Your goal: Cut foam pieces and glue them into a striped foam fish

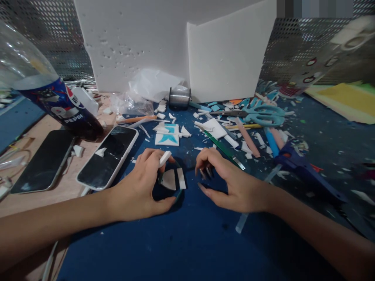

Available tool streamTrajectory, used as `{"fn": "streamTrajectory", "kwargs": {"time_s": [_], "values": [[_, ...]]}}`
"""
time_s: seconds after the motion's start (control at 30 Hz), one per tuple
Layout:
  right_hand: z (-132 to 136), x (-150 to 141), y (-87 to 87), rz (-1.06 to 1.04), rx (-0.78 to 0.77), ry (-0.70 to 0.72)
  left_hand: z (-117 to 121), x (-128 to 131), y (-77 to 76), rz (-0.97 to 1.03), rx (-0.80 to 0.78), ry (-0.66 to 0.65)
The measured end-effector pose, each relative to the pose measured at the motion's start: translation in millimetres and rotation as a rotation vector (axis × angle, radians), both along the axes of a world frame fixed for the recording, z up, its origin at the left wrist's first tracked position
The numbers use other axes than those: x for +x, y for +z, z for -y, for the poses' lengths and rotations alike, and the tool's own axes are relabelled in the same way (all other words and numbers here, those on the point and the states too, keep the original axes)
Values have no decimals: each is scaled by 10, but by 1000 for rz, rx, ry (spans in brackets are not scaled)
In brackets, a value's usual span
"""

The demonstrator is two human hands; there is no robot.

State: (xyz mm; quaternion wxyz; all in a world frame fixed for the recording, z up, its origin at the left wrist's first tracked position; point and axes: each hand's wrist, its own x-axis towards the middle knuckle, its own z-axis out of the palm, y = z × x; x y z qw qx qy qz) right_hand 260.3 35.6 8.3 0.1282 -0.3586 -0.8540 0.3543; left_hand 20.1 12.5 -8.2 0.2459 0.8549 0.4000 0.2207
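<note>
My left hand (140, 183) spans a round, dark thing with a thin greenish rim (179, 196), thumb on its near side and fingers on the far side. A small white foam block (165, 157) sticks up at the fingers of that hand. Inside the rim show a curved pale piece (169, 180) and a narrow white strip (181, 178). To the right, my right hand (225, 179) hovers with bent fingers, thumb apart and nothing between them. Beyond the hands lies a white square with blue shapes (166, 135). A green craft knife (224, 148) rests past my right fingers.
Two phones (43, 162) and a tilted Pepsi bottle (63, 103) stand at left. Light-blue scissors (260, 115), a spool (179, 98) and foam scraps crowd the back. A dark-blue glue gun (307, 171) lies at right. White foam boards (225, 58) stand behind.
</note>
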Motion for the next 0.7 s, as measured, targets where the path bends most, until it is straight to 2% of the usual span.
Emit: {"fn": "streamTrajectory", "kwargs": {"time_s": [0.2, 0.27, 0.4, 0.47, 0.57, 0.7], "values": [[-6, 4, -35, -109, 119, -27, 8, -1, 17, -6, 7, 8], [-16, -4, -39, -169, 163, -85, 15, -9, 9, -20, 108, 25], [-3, -59, -19, -319, 222, -171, 44, 16, 24, -60, 417, 34], [33, -104, 7, -325, 249, -123, 79, 61, 63, -89, 519, 24], [120, -176, 44, -322, 347, -23, 169, 152, 126, -235, 654, 35], [218, -235, 46, -386, 498, -17, 295, 242, 161, -376, 838, 52]]}}
